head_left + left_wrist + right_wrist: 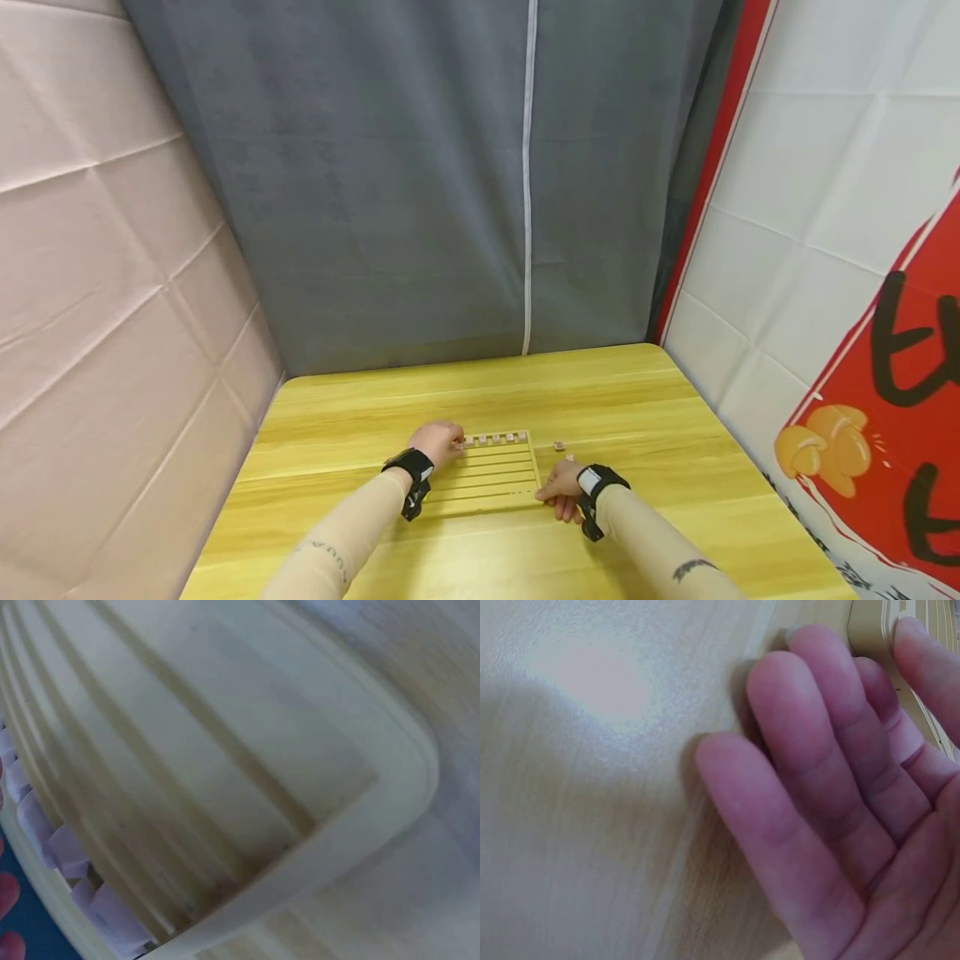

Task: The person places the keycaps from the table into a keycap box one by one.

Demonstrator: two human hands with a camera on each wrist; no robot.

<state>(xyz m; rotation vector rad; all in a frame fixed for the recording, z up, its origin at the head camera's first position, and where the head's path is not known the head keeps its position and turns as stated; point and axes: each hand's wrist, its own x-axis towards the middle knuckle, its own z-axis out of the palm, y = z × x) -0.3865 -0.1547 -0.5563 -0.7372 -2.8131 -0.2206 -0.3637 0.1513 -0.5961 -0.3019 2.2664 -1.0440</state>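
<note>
I see a pale wooden board (487,479) with long parallel grooves, lying flat in the middle of the yellow table (337,417). A row of small tiles (495,437) stands in its far groove. My left hand (437,442) is at the board's far left corner, grip curled; whether it holds a tile I cannot tell. My right hand (561,483) touches the near right corner, fingers (795,750) relaxed and straight.

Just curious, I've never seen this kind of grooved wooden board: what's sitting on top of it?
A row of small tiles lines the wooden board's far groove. The left hand covers that row's left end.
</note>
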